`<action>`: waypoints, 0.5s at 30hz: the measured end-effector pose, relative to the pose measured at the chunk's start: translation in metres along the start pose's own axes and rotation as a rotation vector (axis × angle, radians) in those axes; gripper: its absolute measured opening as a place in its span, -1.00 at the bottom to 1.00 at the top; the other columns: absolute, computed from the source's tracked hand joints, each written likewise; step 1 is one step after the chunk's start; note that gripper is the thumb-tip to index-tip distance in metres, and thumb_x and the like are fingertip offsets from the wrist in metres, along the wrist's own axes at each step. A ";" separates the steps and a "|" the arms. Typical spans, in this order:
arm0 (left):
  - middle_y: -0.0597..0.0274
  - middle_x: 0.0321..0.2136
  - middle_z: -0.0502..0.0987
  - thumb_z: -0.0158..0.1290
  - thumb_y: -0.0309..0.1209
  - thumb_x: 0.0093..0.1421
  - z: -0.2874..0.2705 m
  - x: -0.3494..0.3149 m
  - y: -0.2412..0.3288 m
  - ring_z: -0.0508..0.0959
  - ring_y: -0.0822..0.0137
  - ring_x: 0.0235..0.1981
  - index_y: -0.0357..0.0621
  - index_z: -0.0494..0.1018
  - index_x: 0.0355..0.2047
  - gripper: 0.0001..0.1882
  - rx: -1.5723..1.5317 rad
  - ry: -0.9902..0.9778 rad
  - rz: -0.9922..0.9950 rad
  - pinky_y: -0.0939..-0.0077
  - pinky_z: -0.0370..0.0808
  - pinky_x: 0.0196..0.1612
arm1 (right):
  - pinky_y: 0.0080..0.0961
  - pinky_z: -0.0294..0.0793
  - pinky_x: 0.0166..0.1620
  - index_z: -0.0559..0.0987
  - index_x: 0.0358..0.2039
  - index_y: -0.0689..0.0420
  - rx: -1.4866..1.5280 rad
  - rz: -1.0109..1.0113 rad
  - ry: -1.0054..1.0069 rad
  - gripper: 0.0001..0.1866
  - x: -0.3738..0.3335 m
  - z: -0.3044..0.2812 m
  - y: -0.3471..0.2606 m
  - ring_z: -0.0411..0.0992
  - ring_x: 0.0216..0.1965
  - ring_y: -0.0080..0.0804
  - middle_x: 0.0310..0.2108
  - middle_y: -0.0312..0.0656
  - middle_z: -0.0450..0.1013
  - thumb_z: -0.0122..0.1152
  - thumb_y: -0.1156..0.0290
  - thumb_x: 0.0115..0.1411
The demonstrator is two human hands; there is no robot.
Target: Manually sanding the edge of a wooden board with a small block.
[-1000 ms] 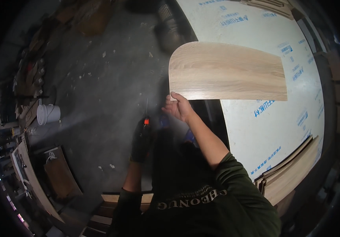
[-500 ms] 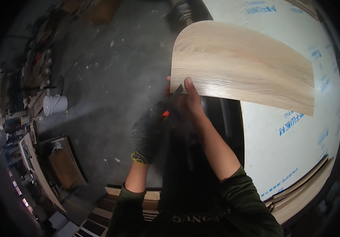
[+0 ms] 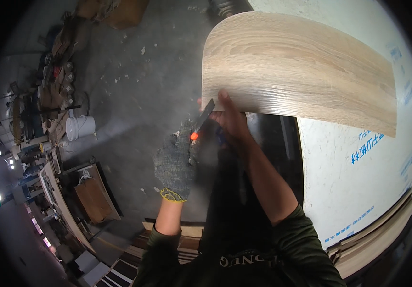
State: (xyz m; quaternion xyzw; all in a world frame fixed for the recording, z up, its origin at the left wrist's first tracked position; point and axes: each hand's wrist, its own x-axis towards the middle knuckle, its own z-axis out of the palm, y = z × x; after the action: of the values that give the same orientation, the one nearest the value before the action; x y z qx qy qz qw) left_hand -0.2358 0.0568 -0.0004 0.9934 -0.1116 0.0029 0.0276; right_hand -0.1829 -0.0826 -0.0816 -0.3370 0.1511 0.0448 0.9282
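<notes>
A wood-grain board with a rounded far left corner lies over a white panel at the right. My bare right hand is closed on the board's near left corner, thumb on top and fingers underneath. In my gloved left hand is a dark flat-bladed tool with an orange part at the base of its blade. The blade slants up beside the board's near left corner; whether it touches the edge I cannot tell. Something blue, too dim to make out, shows below my right palm.
The white panel with blue printing lies beneath, with wooden strips along its near right side. At the left stand a white bucket and a brown board. Dark and light panels lie near my left elbow.
The board appears slightly larger and shifted farther away. My gloved left hand has turned a little, so the orange part shows more plainly. Both hands keep their hold.
</notes>
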 end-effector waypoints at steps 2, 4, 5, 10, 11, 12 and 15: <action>0.03 -0.22 0.55 0.11 -0.28 0.20 0.000 -0.003 0.006 0.57 0.02 -0.32 0.08 0.41 0.14 -0.53 0.043 -0.056 -0.041 0.19 0.50 -0.28 | -0.32 0.47 -0.01 0.31 0.12 0.31 -0.012 0.007 -0.025 -0.35 0.000 -0.003 0.002 0.48 -0.07 -0.27 -0.15 0.05 0.48 0.03 -0.04 0.31; 0.03 -0.23 0.55 0.11 -0.27 0.20 0.005 -0.001 0.002 0.57 0.03 -0.33 0.08 0.42 0.14 -0.53 0.038 -0.004 -0.016 0.19 0.49 -0.29 | -0.31 0.47 -0.01 0.32 0.11 0.31 -0.020 0.027 -0.022 -0.36 0.002 -0.009 0.004 0.48 -0.08 -0.26 -0.14 0.05 0.48 0.03 -0.04 0.31; 0.02 -0.24 0.55 0.11 -0.27 0.20 0.006 -0.002 -0.001 0.57 0.03 -0.34 0.08 0.42 0.14 -0.54 0.030 0.053 0.002 0.18 0.49 -0.29 | -0.30 0.47 -0.02 0.33 0.11 0.30 -0.033 0.048 -0.027 -0.36 0.002 -0.008 0.003 0.49 -0.09 -0.26 -0.13 0.05 0.48 0.04 -0.03 0.31; 0.02 -0.26 0.55 0.12 -0.30 0.18 0.010 -0.005 0.001 0.56 0.02 -0.35 0.05 0.42 0.14 -0.52 0.011 0.056 0.014 0.18 0.48 -0.31 | -0.30 0.49 -0.03 0.38 0.08 0.30 -0.018 0.029 0.010 -0.40 0.000 -0.004 0.000 0.51 -0.08 -0.26 -0.11 0.00 0.49 0.08 -0.01 0.29; 0.02 -0.26 0.55 0.13 -0.31 0.17 0.009 -0.006 0.001 0.56 0.01 -0.35 0.04 0.43 0.13 -0.52 0.021 0.051 0.007 0.17 0.47 -0.31 | -0.30 0.52 -0.05 0.42 0.05 0.30 0.003 0.034 0.026 -0.42 -0.001 -0.002 0.000 0.51 -0.07 -0.27 -0.11 -0.04 0.50 0.12 0.01 0.28; 0.02 -0.26 0.55 0.13 -0.31 0.17 0.007 -0.005 0.001 0.56 0.01 -0.35 0.04 0.43 0.13 -0.52 0.024 0.050 0.005 0.17 0.47 -0.31 | -0.30 0.52 -0.05 0.42 0.05 0.30 0.005 0.037 0.025 -0.42 -0.001 -0.002 -0.001 0.51 -0.07 -0.27 -0.11 -0.04 0.50 0.12 0.01 0.28; 0.02 -0.28 0.55 0.14 -0.33 0.16 0.006 -0.003 0.002 0.55 0.01 -0.36 0.02 0.43 0.12 -0.52 0.021 0.059 -0.012 0.18 0.47 -0.32 | -0.31 0.52 -0.06 0.42 0.05 0.28 -0.032 0.012 -0.011 -0.44 -0.001 -0.003 -0.004 0.52 -0.06 -0.28 -0.11 -0.06 0.50 0.11 0.03 0.29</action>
State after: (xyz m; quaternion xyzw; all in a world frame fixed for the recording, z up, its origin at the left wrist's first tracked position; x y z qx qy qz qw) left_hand -0.2392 0.0553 -0.0061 0.9938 -0.1046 0.0329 0.0206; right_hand -0.1837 -0.0876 -0.0814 -0.3508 0.1474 0.0548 0.9231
